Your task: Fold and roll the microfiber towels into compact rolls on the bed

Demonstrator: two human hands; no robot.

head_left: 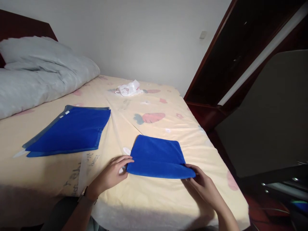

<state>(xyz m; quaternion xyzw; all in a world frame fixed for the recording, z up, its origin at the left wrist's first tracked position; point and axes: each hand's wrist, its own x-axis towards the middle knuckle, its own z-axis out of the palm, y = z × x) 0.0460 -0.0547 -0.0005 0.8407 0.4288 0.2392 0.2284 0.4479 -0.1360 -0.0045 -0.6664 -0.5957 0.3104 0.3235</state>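
A blue cloth (pixel 157 152) lies on the bed in front of me, its near part folded over so a crease runs across it. My left hand (pixel 117 168) pinches the near left corner between thumb and fingers. At the near right corner, my right hand (pixel 198 176) grips the folded edge, which is lifted slightly off the sheet. To the left rests a stack of blue cloths (pixel 69 131), spread flat with uneven edges and small white tags along its far left side.
The bed has a cream sheet (pixel 115 192) printed with carrots. A crumpled white plastic bag (pixel 130 88) lies toward the wall. A grey quilt (pixel 43 73) is heaped at the left. Dark wooden furniture (pixel 211 57) stands beyond the bed's right edge.
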